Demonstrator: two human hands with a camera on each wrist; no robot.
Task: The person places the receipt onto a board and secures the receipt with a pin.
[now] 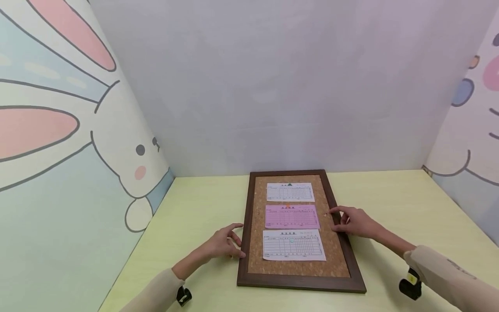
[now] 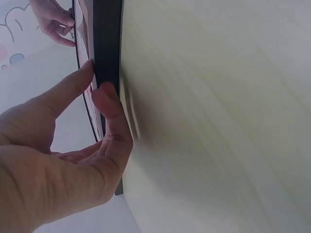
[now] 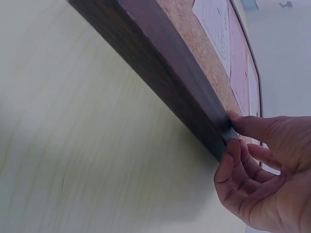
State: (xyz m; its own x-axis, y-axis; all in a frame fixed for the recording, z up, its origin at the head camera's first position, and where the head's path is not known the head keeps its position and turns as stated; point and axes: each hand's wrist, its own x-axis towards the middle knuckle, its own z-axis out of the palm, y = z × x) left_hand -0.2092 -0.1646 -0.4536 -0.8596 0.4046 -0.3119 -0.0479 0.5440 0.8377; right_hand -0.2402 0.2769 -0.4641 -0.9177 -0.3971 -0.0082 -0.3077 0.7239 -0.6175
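Observation:
A corkboard (image 1: 335, 265) in a dark brown wooden frame lies on the table. Three printed slips are on it in a column: a white slip (image 1: 290, 195) at the far end, a pink slip (image 1: 292, 219) in the middle and a white slip (image 1: 293, 249) nearest me. A green pin (image 1: 290, 184) and an orange pin (image 1: 288, 206) show at the upper two; a pale pin (image 1: 291, 241) is on the nearest. My left hand (image 1: 220, 243) holds the frame's left side, thumb on top and curled fingers against its outer edge. My right hand (image 1: 358, 222) pinches the right side likewise.
The pale yellow table (image 1: 202, 195) runs back to a plain light wall (image 1: 273, 86). Side walls with cartoon drawings, a rabbit (image 1: 113, 160) at left, bound the table. The board's far edge lies close to the back wall.

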